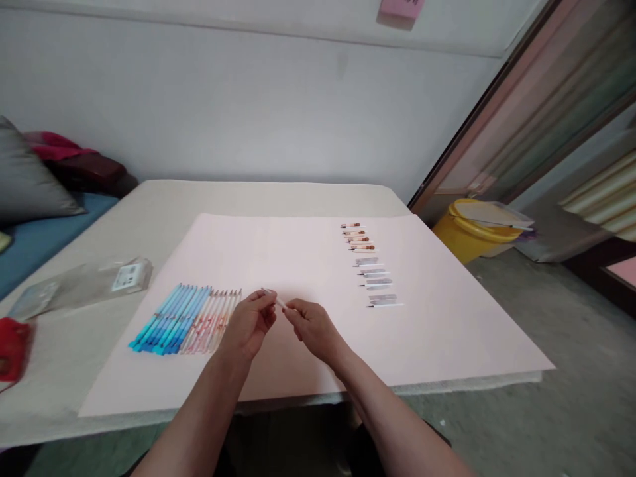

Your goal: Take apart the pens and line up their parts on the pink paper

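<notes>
Above the pink sheet, a slim pale pen-like piece (pixel 279 303) is held at a slant between both hands. My left hand (pixel 252 322) is closed around its upper end, fingers curled in. At its lower end, my right hand (pixel 314 329) pinches it between thumb and forefinger. Just left of my left hand lies a row of clear pens with pink and red patterns (pixel 206 324), partly hidden by that hand. Beside them is a row of blue pens (pixel 171 319). To the right, small dark-tipped white refills with grey pieces (pixel 380 285) lie in a column.
Beyond the refills are several small brown-topped pieces (pixel 360 240). A pink sheet (pixel 437 324) covers much of the table (pixel 268 197). At left lie a clear plastic bag (pixel 89 285) and a red object (pixel 12 350). A yellow bucket (pixel 464 235) stands on the floor.
</notes>
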Demonstrator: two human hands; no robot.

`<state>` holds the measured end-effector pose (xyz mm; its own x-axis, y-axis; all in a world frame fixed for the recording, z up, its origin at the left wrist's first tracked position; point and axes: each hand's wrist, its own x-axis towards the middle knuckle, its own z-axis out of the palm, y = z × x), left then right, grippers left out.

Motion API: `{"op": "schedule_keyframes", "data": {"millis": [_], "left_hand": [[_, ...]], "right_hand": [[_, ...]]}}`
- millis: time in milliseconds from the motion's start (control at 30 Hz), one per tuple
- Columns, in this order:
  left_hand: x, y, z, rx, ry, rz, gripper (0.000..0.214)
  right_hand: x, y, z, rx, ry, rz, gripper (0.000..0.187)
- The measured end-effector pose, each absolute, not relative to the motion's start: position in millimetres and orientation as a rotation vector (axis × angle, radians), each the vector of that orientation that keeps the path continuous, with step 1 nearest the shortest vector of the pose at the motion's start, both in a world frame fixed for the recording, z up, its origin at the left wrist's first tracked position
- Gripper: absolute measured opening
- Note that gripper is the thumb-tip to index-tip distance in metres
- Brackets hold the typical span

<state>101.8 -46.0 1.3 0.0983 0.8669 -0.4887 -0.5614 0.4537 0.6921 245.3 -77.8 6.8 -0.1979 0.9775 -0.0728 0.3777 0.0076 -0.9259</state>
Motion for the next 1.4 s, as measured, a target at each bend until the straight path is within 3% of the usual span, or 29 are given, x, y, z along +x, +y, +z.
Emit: {"op": "schedule_keyframes", "data": {"millis": [467,700,1033,1267,1400], "left_hand": [[106.3,-47.6,-5.2,0.356,1.124,1.088,0.024],[105.5,-48.7,1.3,0.389,0.897,1.108,0.017],[104.7,-48.3,-2.5,0.463,1.090,1.122,0.016],[104.3,-50.3,4.6,0.454,0.884,1.066,0.017],[104.6,-50.8,1.9,0.459,0.960,1.093,0.012]], "right_hand": [[245.8,-78.5,5.3,-1.485,-1.785,0.971,0.028],[246.0,-77.3,5.9,-1.514,-1.698,1.064,0.025],[241.9,-80.9,6.7,-1.524,-1.725,1.021,0.024],[245.5,-78.5,2.1,-1.462,-1.596,1.170,0.024],[245.6,-79.1,4.5,-1.467,-1.677,1.077,0.026]]}}
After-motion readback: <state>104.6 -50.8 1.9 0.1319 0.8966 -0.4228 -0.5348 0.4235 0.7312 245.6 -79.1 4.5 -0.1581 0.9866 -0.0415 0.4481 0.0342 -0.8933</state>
